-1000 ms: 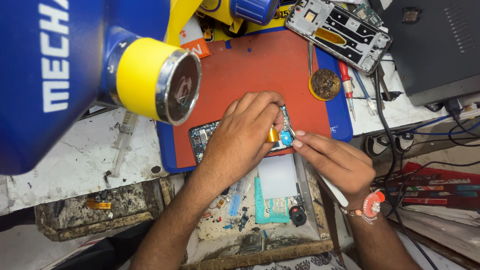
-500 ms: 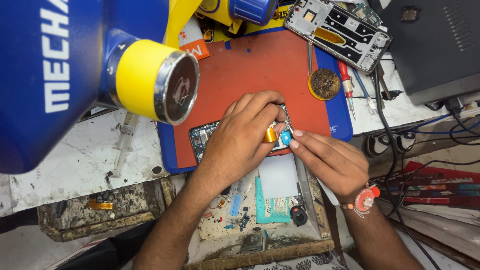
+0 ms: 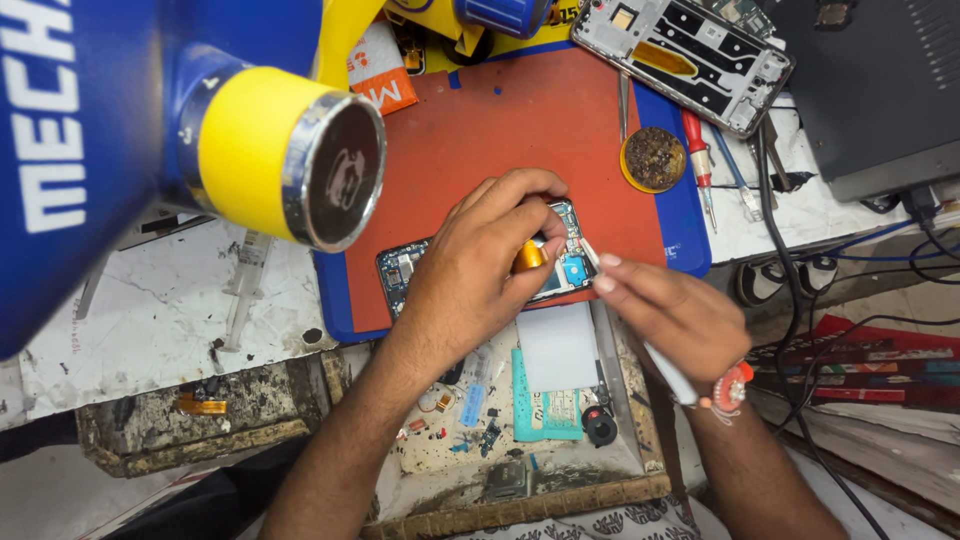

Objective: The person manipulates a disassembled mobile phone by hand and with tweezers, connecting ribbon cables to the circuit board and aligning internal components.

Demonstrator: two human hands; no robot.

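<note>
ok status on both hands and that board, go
Left hand pinning circuit board, gold-tipped tool in fingers. Right hand holds thin white tool at board. Microscope eyepiece blocks upper left view.

a blue-and-yellow microscope (image 3: 190, 130) looms top left – beyond the red mat (image 3: 520, 120) lie a phone frame (image 3: 685, 55), brass wool tin (image 3: 653, 158), red screwdriver (image 3: 698, 150) and a syringe (image 3: 240, 295).

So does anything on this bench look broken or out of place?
Nothing looks spilled or freshly broken. The phone under the left hand lies opened, its circuit boards bare, and another stripped phone frame sits at the top. The white bench surface is stained and chipped.
</note>
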